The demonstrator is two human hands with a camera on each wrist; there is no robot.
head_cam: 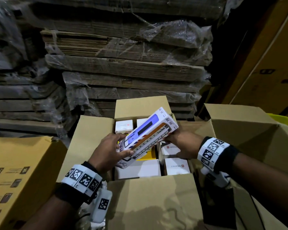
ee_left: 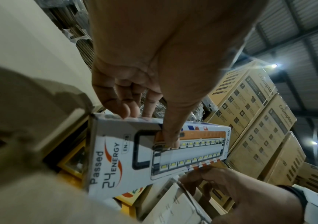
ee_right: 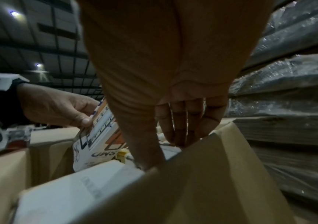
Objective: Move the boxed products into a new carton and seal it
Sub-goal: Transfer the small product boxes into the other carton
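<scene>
A long white lantern box [head_cam: 148, 135] printed with an LED lamp hangs tilted over the open middle carton [head_cam: 153, 196]. My left hand [head_cam: 125, 144] grips its near end, thumb on the printed face [ee_left: 154, 151] and fingers on the far edge. My right hand [head_cam: 171, 140] curls against its lower right edge; those fingers [ee_left: 202, 177] sit just under the box. In the right wrist view my right hand [ee_right: 164, 151] points down beside the carton flap, with the lantern box [ee_right: 96, 133] left of the thumb. Several small white product boxes [head_cam: 176, 166] and a yellow one [head_cam: 148, 155] fill the carton.
A second open carton [head_cam: 239, 123] stands to the right, flaps up. A closed printed carton [head_cam: 23, 163] sits on the left. Plastic-wrapped stacks of flat cardboard [head_cam: 123, 63] rise right behind. Tall stacked cartons [ee_left: 259, 113] show in the left wrist view.
</scene>
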